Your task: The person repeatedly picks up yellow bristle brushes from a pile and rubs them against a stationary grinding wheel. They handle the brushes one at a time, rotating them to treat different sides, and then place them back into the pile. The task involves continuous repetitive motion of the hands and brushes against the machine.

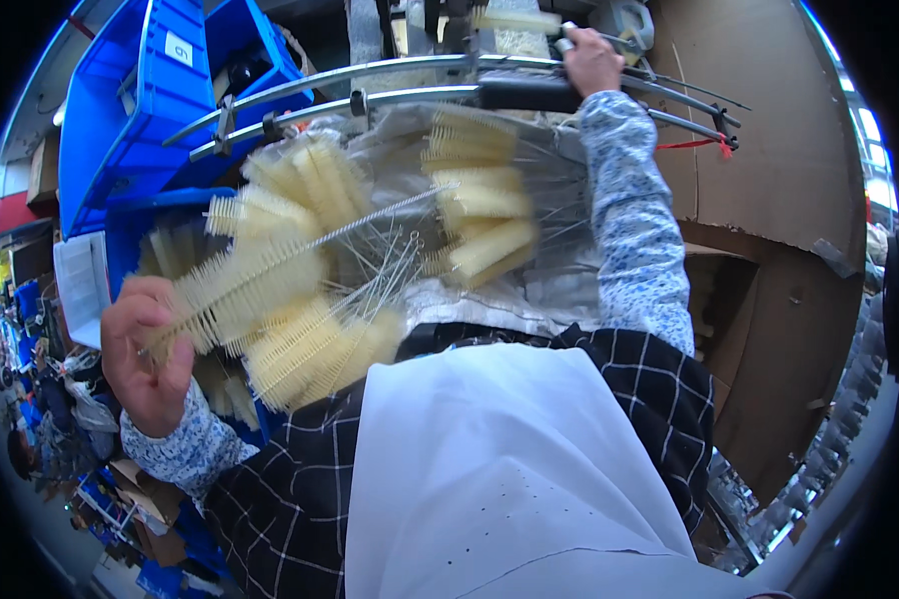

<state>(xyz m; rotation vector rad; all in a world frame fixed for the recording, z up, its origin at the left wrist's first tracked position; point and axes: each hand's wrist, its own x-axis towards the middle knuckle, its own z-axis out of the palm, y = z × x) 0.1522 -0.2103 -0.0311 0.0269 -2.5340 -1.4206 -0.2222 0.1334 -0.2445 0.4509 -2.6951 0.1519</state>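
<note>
My left hand is closed on the bristle end of a bottle brush. The brush has cream bristles and a twisted wire stem that points up and right across the pile. Beneath it lie several more cream brushes, their thin wire stems crossing in the middle. Another stack of brushes sits to the right, on grey sheeting. At the far side, my right hand curls its fingers beside the machine, just beyond the metal rails; what they grip is hidden. A further cream brush lies left of that hand.
Two curved metal rails with clamps and a black sleeve cross beyond the pile. Blue bins stand at the left, with a white container nearby. Large cardboard sheets and an open carton are at the right.
</note>
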